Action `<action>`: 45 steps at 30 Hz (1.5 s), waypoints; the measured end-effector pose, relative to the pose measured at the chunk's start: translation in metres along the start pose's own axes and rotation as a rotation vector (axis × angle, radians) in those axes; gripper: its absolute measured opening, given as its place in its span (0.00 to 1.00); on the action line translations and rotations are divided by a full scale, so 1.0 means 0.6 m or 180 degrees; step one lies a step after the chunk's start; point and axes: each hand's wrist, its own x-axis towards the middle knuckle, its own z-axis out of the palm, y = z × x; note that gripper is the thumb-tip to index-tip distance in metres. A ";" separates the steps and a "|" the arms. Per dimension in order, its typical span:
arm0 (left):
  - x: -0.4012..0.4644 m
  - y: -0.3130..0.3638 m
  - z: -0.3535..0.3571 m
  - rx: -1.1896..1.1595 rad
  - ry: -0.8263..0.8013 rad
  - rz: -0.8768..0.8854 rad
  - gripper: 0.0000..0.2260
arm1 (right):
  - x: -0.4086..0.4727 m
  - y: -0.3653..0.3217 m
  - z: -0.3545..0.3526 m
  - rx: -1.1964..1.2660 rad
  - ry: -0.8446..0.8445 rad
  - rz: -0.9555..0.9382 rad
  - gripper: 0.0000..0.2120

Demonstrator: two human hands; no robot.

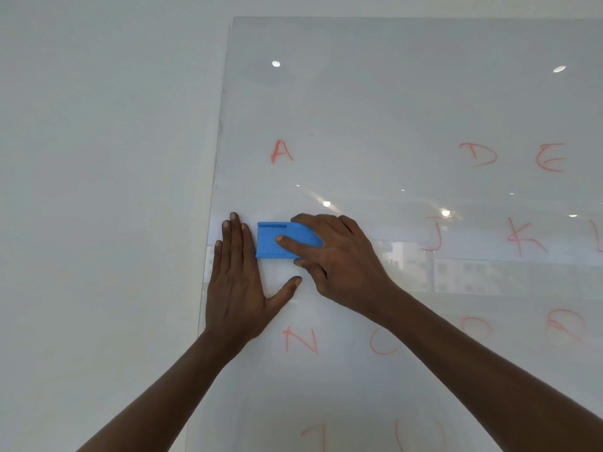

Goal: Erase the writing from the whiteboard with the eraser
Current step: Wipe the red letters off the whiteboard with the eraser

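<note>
Gripping eraser (281, 240), right hand (339, 259).

A single head-worn view faces the whiteboard (391, 109) straight on from close range, tilted slightly upward, taking in the board's left edge and the bare wall (98, 158) left of it.

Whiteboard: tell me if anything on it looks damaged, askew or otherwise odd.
Nothing looks damaged. The whiteboard shows red letters with gaps: between A and D, and left of J, where the right hand presses the blue eraser. Bright spots are reflections.
</note>
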 end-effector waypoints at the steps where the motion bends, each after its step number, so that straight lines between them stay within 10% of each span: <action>1: 0.000 0.000 0.000 0.0038 -0.0012 0.0000 0.49 | 0.008 0.002 0.002 -0.0016 0.0043 0.0024 0.20; 35: -0.001 -0.004 0.002 0.0289 -0.0116 -0.0043 0.50 | 0.190 0.160 -0.043 -0.0361 0.0858 0.1814 0.22; 45: 0.000 -0.005 0.005 0.0255 -0.0027 0.0006 0.50 | 0.096 0.015 0.011 -0.0113 0.0401 0.0852 0.21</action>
